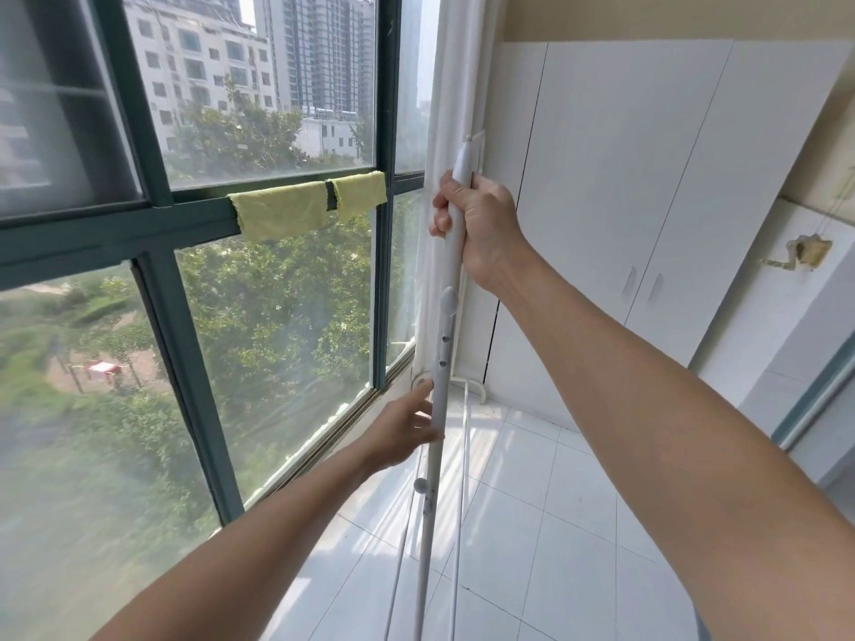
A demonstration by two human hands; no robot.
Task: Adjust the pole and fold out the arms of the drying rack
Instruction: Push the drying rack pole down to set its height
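We had the right hand (pixel 481 219) wrapped tight around the top of the smooth white pole (pixel 445 353), upright by the window corner. Our left hand (pixel 407 427) lay open, fingers loose against the tube lower down. Thin white arms (pixel 464 455) hung folded alongside, above glossy floor tiles (pixel 555 525).

Bright daylight pours through a big green-framed window (pixel 152 131) with trees and apartment blocks outside. A yellow-green cloth (pixel 282 210) hangs over its crossbar. White tile floor (pixel 578 525), tall white cabinets (pixel 647 178) in the corner, beige wall (pixel 694 16) above.
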